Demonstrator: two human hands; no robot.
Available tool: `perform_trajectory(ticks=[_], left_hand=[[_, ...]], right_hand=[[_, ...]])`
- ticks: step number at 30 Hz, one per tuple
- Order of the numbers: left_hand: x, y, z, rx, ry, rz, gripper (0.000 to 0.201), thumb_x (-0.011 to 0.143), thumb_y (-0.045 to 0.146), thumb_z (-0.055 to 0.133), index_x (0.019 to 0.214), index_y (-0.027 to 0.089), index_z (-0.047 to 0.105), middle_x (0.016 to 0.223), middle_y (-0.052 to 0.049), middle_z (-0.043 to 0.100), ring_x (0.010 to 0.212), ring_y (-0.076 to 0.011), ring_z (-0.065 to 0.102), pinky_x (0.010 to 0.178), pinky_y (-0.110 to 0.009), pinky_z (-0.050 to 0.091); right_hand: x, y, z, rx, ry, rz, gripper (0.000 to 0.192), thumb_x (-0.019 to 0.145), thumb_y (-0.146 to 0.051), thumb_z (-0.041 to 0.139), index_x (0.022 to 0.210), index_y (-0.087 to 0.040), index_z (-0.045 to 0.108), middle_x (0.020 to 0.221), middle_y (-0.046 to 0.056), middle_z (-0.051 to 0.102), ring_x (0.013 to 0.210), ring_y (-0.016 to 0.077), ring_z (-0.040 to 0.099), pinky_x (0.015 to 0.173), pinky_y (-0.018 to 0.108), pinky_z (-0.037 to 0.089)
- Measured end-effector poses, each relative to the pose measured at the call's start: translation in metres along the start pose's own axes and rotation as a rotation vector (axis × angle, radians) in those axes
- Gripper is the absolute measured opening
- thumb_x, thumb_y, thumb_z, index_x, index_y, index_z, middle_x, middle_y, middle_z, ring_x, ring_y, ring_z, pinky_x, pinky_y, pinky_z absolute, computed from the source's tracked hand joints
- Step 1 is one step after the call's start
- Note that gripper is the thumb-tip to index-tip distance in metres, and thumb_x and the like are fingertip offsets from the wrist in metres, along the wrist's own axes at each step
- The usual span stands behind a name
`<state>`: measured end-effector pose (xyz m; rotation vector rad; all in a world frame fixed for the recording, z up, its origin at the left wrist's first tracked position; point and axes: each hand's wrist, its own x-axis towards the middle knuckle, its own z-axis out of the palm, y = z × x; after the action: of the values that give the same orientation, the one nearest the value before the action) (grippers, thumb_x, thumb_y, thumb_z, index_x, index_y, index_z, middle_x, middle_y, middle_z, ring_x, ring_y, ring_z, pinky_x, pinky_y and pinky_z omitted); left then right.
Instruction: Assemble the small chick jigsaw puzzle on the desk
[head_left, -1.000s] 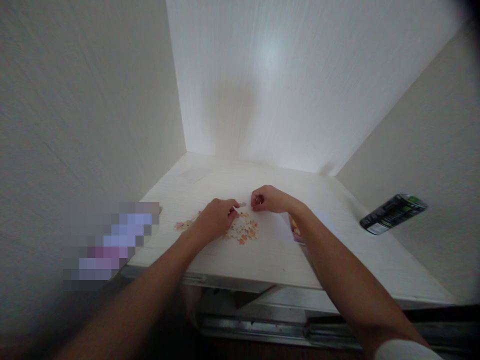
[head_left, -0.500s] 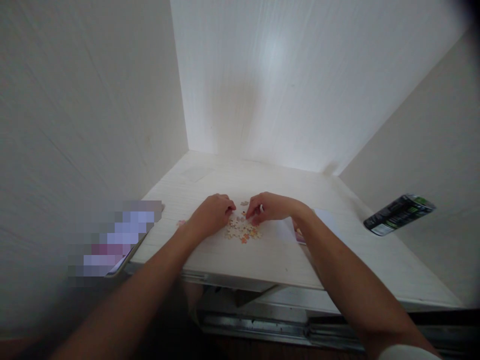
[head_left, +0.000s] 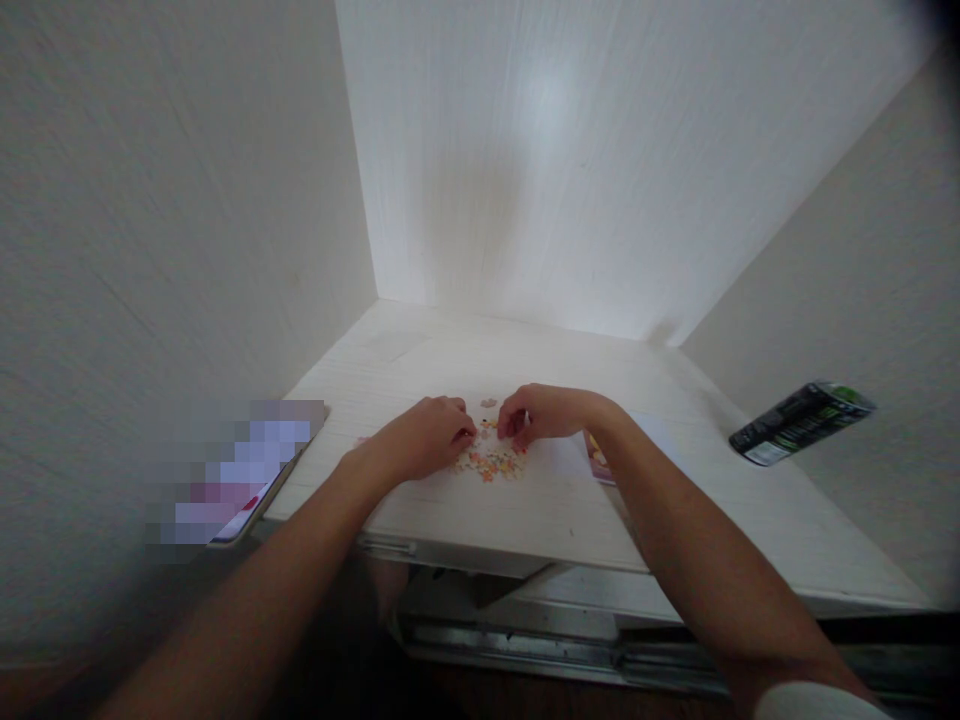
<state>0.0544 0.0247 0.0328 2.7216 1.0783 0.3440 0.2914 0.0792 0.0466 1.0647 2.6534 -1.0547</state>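
Far left, at desk edge: flat device (head_left: 255, 470), mostly blurred out, lying on white desk (head_left: 465, 520) beside the left wall.

Left hand (head_left: 424, 440) resting on desk, fingers curled down, tips at the left edge of the puzzle pieces (head_left: 495, 462). Pinching a piece or just pressing on them: cannot tell, tips too small and partly hidden.

Puzzle pieces: small loose cluster, pale w/ orange and pink bits, flat on desk approx. center, directly between both hands. One stray piece (head_left: 489, 403) just behind the cluster, apart from it.

Right hand (head_left: 544, 412) opposite the left, knuckles up, fingers bent inward, tips touching the right side of the cluster. Grip nearly closed; anything held betw. thumb and forefinger not readable.

Just right of right wrist: paper sheet (head_left: 652, 435) w/ a pink-edged picture (head_left: 600, 465) partly hidden under the forearm.

Far right: dark can (head_left: 802, 422) w/ green markings, tilted on its side near the right wall, well apart from the hands.
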Motion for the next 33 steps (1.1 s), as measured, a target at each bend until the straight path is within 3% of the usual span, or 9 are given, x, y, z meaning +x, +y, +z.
perform_trajectory(ticks=[3, 9, 13, 22, 33], left_hand=[[-0.001, 0.000, 0.001, -0.009, 0.017, -0.024, 0.026, 0.091, 0.017, 0.049, 0.094, 0.017, 0.075, 0.093, -0.008, 0.071, 0.088, -0.0203, 0.064, 0.081, -0.030, 0.045], [-0.003, -0.007, 0.004, -0.025, 0.084, -0.143, 0.021, 0.089, 0.020, 0.054, 0.101, 0.019, 0.071, 0.084, -0.003, 0.072, 0.074, -0.0167, 0.064, 0.070, -0.026, 0.046], [-0.004, -0.009, 0.003, 0.011, 0.113, -0.171, 0.020, 0.087, 0.021, 0.056, 0.093, 0.018, 0.075, 0.091, -0.008, 0.069, 0.083, -0.0207, 0.064, 0.077, -0.031, 0.047], [-0.004, 0.012, -0.001, -0.010, 0.034, -0.043, 0.018, 0.084, 0.024, 0.061, 0.086, 0.020, 0.078, 0.085, -0.007, 0.069, 0.082, -0.0203, 0.065, 0.078, -0.030, 0.049], [-0.005, 0.016, 0.003, 0.033, 0.024, -0.042, 0.026, 0.089, 0.016, 0.049, 0.083, 0.016, 0.075, 0.088, -0.010, 0.069, 0.084, -0.0217, 0.064, 0.080, -0.033, 0.048]], right_hand=[[0.001, 0.002, 0.001, 0.019, -0.018, 0.014, 0.023, 0.072, -0.017, 0.073, 0.095, -0.017, 0.075, 0.086, 0.004, 0.074, 0.075, 0.0152, 0.064, 0.069, 0.026, 0.050], [-0.002, 0.002, -0.002, 0.018, -0.003, 0.006, 0.022, 0.075, -0.020, 0.071, 0.096, -0.017, 0.075, 0.092, 0.006, 0.075, 0.081, 0.0169, 0.066, 0.073, 0.027, 0.051], [-0.005, 0.002, -0.006, 0.012, -0.019, -0.001, 0.027, 0.074, -0.017, 0.071, 0.101, -0.017, 0.076, 0.094, 0.006, 0.076, 0.082, 0.0164, 0.066, 0.075, 0.026, 0.051], [-0.004, -0.001, -0.005, -0.061, -0.058, -0.024, 0.027, 0.071, -0.015, 0.073, 0.097, -0.018, 0.077, 0.088, 0.004, 0.073, 0.074, 0.0141, 0.060, 0.067, 0.024, 0.047], [-0.004, 0.000, -0.002, -0.031, -0.006, 0.048, 0.025, 0.073, -0.026, 0.076, 0.094, -0.016, 0.070, 0.087, 0.005, 0.071, 0.075, 0.0146, 0.060, 0.066, 0.026, 0.047]])
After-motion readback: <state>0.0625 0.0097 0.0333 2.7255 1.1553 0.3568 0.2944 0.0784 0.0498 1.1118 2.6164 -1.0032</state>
